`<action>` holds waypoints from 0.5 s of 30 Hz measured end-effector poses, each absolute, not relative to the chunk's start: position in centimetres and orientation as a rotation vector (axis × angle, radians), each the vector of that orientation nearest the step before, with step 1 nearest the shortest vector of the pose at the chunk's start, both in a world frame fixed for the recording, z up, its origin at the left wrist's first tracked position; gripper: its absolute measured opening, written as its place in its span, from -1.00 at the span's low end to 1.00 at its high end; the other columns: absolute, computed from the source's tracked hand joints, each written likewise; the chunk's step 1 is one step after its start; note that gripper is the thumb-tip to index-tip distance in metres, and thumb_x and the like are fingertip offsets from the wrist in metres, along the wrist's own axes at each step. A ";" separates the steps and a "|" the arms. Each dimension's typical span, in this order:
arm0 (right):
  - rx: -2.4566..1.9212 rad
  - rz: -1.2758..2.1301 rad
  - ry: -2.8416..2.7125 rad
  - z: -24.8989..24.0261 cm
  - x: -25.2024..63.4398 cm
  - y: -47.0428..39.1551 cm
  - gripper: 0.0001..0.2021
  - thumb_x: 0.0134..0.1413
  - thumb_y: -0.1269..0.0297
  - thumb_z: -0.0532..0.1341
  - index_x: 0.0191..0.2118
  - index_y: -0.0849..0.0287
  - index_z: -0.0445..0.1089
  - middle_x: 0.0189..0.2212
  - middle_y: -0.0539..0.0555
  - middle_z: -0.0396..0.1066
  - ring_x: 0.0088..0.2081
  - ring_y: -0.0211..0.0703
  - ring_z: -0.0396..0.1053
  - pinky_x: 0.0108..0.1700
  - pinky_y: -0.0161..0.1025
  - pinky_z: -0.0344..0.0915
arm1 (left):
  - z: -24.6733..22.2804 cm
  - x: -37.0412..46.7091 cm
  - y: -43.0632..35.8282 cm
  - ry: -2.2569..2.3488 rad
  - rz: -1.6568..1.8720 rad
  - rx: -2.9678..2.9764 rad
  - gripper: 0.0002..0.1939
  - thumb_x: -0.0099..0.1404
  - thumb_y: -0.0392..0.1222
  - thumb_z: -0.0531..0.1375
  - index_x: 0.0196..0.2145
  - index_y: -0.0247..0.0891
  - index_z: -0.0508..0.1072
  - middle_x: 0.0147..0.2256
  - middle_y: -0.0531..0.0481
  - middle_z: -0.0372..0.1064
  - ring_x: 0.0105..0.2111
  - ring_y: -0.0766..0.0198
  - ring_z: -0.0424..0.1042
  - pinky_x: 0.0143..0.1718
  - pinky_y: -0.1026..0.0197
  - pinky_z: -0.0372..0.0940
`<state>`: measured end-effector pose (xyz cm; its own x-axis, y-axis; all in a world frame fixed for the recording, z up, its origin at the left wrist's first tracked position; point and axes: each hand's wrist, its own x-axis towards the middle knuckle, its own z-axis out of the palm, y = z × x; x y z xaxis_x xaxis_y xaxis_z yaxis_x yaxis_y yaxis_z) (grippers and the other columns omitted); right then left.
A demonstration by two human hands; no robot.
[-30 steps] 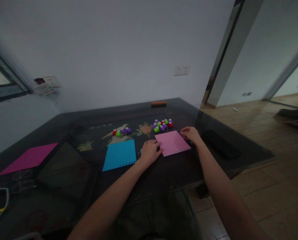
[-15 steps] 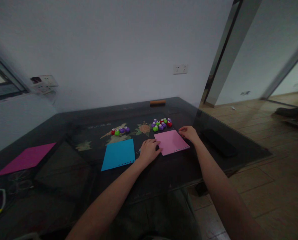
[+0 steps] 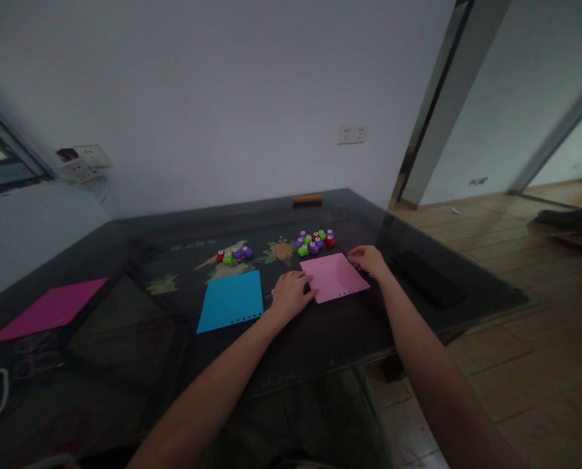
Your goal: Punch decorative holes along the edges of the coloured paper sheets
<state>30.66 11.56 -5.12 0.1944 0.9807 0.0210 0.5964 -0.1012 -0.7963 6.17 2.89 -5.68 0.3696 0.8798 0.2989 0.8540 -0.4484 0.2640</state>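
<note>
Left hand (image 3: 291, 294) and right hand (image 3: 366, 259) palm-down at opposite edges of pink sheet (image 3: 333, 277), fingers loosely curled, thumbs apart.

Your dark table (image 3: 320, 345) holds a blue sheet (image 3: 232, 301), a light pink sheet (image 3: 334, 277), a dark pink sheet (image 3: 51, 309), a small toy bunch (image 3: 228, 258), a bigger toy bunch (image 3: 313, 247), a brown stick (image 3: 307, 200) and a long black thing (image 3: 426, 279).

The small item beneath the left hand (image 3: 291, 294) is mostly covered and cannot be identified. The pale lettering (image 3: 193, 245) on the table (image 3: 320, 345) is too blurred to be read. The white cable (image 3: 4, 391) is cut off by the left edge, and both forearms by the bottom edge.
</note>
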 end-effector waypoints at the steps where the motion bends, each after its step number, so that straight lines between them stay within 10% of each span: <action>1: -1.789 0.713 -1.480 -5.1 30.6 11.6 -0.86 -0.23 0.43 0.31 -0.40 0.22 0.48 -0.56 0.05 0.46 -0.55 -0.28 0.39 -0.47 -0.38 0.32 | -5.7 6.2 2.9 1.609 0.628 2.543 -0.61 0.19 0.01 0.15 -0.07 -0.18 0.42 -0.04 -0.16 0.36 -0.01 0.03 0.28 -0.01 0.01 0.12; 15: -1.792 0.721 -1.481 -5.3 30.7 11.7 -0.86 -0.23 0.41 0.32 -0.40 0.20 0.48 -0.58 0.04 0.45 -0.54 -0.26 0.39 -0.45 -0.36 0.33 | -5.9 6.1 2.9 1.603 0.644 2.536 -0.61 0.19 0.01 0.15 -0.07 -0.19 0.43 -0.03 -0.17 0.35 -0.01 0.03 0.27 0.00 -0.01 0.12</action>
<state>30.70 11.73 -5.28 0.1937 0.9810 0.0114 0.5958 -0.1084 -0.7958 6.09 2.93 -5.85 0.3669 0.8777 0.3082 0.8470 -0.4522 0.2795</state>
